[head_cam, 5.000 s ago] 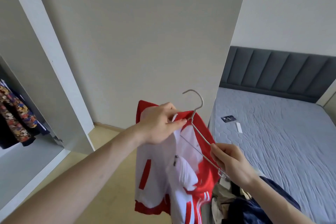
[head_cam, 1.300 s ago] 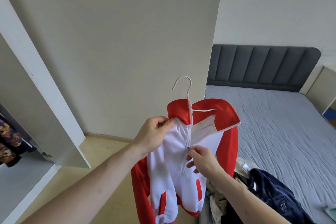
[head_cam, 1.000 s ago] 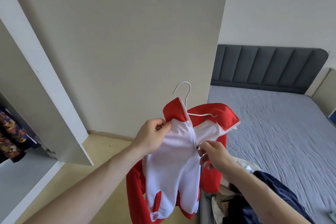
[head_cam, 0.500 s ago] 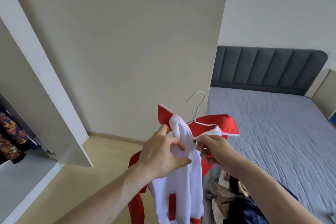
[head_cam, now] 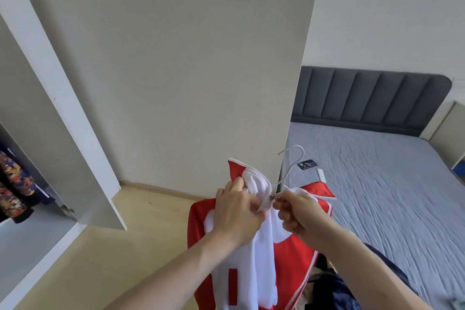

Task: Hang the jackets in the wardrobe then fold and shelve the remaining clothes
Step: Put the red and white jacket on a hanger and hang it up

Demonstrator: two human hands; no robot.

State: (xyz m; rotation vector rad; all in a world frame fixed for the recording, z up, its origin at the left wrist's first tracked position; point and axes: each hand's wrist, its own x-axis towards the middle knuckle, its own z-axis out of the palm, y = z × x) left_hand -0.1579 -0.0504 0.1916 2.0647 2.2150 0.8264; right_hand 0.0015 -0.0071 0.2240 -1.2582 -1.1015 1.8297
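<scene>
A red and white zip-front track jacket (head_cam: pixel 254 254) on a white wire hanger (head_cam: pixel 289 168) hangs at 6 o'clock, the left hand (head_cam: pixel 239 214) gripping its white front and the right hand (head_cam: pixel 299 211) pinching the zipper pull just under the collar. Straight behind it at 12 o'clock stands a broad beige wall panel (head_cam: pixel 181 70), with the open white wardrobe (head_cam: pixel 57 118) holding patterned hanging clothes (head_cam: pixel 15 184) at 9 o'clock. A grey mattress bed (head_cam: pixel 382 184) with a dark padded headboard (head_cam: pixel 372 98) fills 3 o'clock, and bare pale floor (head_cam: pixel 105 254) lies open toward 8 o'clock.
</scene>
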